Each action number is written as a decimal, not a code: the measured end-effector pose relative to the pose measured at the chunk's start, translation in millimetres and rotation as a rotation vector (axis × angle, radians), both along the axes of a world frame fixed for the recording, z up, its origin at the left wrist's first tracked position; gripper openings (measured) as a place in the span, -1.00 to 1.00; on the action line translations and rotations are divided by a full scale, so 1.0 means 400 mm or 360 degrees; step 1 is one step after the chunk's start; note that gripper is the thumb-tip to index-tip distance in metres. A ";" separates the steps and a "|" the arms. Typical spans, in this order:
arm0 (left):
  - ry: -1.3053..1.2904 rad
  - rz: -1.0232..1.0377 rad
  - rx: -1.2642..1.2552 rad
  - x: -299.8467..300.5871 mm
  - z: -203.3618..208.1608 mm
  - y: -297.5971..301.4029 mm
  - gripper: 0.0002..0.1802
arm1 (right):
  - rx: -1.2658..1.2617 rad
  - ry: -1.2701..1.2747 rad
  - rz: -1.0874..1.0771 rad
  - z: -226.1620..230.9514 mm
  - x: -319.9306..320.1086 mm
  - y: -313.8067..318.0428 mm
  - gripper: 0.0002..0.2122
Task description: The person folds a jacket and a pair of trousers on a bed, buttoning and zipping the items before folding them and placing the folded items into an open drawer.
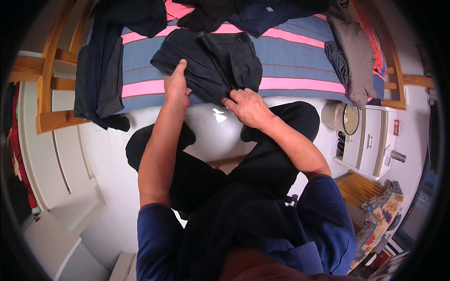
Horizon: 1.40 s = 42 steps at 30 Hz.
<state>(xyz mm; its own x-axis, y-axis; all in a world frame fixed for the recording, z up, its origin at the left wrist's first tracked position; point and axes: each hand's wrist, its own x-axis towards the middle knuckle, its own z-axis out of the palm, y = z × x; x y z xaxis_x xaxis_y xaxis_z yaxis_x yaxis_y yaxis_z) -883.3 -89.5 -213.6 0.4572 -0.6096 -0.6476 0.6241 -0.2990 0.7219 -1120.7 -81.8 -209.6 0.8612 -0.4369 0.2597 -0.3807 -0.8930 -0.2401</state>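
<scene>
A blue shirt (326, 220) lies nearest, with left fingers (180, 69) and right fingers (237, 97) gripping a dark garment (199, 63).

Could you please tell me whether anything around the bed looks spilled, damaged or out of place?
Nothing looks spilled or damaged. The dark clothes at the left end of the bed look slightly untidy, as they hang over its front edge. The dark garment at the right hand shows nothing odd.

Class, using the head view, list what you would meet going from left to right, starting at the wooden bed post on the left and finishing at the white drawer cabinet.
Wooden bed post, draped dark clothing, left hand, right hand, waste bin, white drawer cabinet.
</scene>
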 end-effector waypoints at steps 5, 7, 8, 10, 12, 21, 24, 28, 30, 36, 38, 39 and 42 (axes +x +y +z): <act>-0.0142 0.0094 0.0213 0.014 -0.055 0.022 -0.43 | 0.0150 0.0176 -0.0096 -0.034 -0.047 0.022 -0.79; -0.0124 0.0132 0.0218 0.024 -0.088 0.033 -0.45 | 0.0498 0.0250 -0.0087 -0.031 -0.055 0.030 -0.74; -0.0106 0.0166 0.0218 0.031 -0.103 0.038 -0.48 | 0.0501 0.0250 -0.0084 -0.029 -0.063 0.032 -0.74; -0.0074 0.0144 0.0206 0.044 -0.124 0.045 -0.57 | 0.0714 0.0201 -0.0051 -0.005 -0.080 0.027 -0.71; -0.0035 0.0123 0.0195 0.054 -0.141 0.049 -0.65 | 0.0870 0.0243 -0.0078 0.028 -0.094 0.018 -0.72; -0.0098 0.0131 0.0184 0.053 -0.159 0.051 -0.45 | 0.0964 -0.0405 -0.0414 0.145 -0.080 0.011 -0.82; -0.0100 0.0061 0.0173 0.051 -0.145 0.055 -0.44 | 0.0419 -0.0860 -0.0852 0.188 -0.048 -0.011 -0.82; -0.0104 0.0130 0.0114 0.037 -0.142 0.047 -0.41 | -0.0070 -0.0599 -0.1271 0.168 -0.049 -0.100 -0.41; -0.0124 0.0127 0.0153 0.038 -0.137 0.048 -0.39 | 0.0288 -0.0407 -0.1374 0.127 -0.036 -0.128 -0.01; -0.0029 0.0127 0.0073 0.038 -0.146 0.046 -0.63 | 0.0649 0.0298 -0.1270 0.089 0.144 -0.111 0.08; -0.0028 0.0157 0.0049 0.023 -0.135 0.045 -0.64 | 0.0528 0.0282 -0.1289 0.047 0.145 -0.121 -0.09; -0.0035 0.0154 -0.0088 0.032 -0.159 0.050 -0.49 | 0.0532 0.0138 -0.1230 0.017 0.134 -0.144 -0.20; 0.0101 0.0095 -0.0255 0.031 -0.143 0.057 -0.29 | 0.0660 -0.0258 -0.1314 0.027 0.049 -0.175 -0.49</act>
